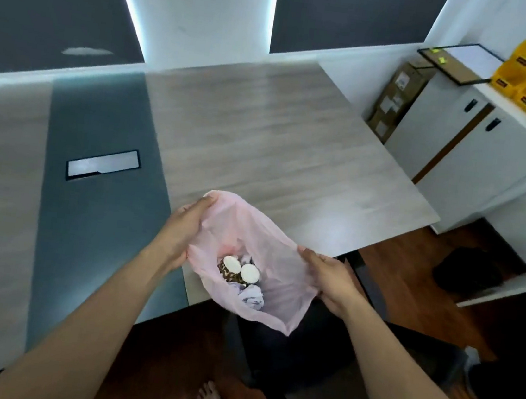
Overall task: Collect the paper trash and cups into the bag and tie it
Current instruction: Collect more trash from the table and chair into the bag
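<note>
I count one pink bag (281, 254), two cups (234, 263) down inside it, one crumpled paper wad (253, 297) I can make out, and one cardboard box (397, 96).

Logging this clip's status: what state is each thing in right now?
bag: open, untied
cups: two, inside the bag
paper: crumpled, inside the bag
left hand: holds the bag's rim
right hand: holds the bag's rim
table flap: closed
</note>
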Demonstrator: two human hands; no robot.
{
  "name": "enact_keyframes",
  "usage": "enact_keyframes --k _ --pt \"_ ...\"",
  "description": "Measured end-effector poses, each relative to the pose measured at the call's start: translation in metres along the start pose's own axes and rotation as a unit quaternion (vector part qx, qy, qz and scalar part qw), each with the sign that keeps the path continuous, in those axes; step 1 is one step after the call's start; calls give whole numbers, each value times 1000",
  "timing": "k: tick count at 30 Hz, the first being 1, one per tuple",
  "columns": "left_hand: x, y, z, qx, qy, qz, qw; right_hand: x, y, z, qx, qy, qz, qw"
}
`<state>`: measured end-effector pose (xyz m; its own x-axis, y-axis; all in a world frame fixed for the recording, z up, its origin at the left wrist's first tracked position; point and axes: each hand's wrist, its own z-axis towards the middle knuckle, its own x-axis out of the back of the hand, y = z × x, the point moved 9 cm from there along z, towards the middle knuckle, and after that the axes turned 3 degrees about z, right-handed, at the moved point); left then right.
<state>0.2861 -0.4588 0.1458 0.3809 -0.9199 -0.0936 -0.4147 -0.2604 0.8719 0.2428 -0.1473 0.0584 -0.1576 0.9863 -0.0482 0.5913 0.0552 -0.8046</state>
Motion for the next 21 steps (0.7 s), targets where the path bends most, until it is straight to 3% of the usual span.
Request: enact_keyframes --k 4,7,13,21 --pt "47 17 17 -20 77 12 997 -28 -68 6 91 2 -9 996" --pt "82 37 29 -70 147 83 983 -41 -110 19 149 27 5 988" --pt "121 78 39 -249 237 256 903 -69 -142 42 171 38 25 984" --pt "137 8 38 -159 206 338 904 -96 -84 51 119 23 -109 987"
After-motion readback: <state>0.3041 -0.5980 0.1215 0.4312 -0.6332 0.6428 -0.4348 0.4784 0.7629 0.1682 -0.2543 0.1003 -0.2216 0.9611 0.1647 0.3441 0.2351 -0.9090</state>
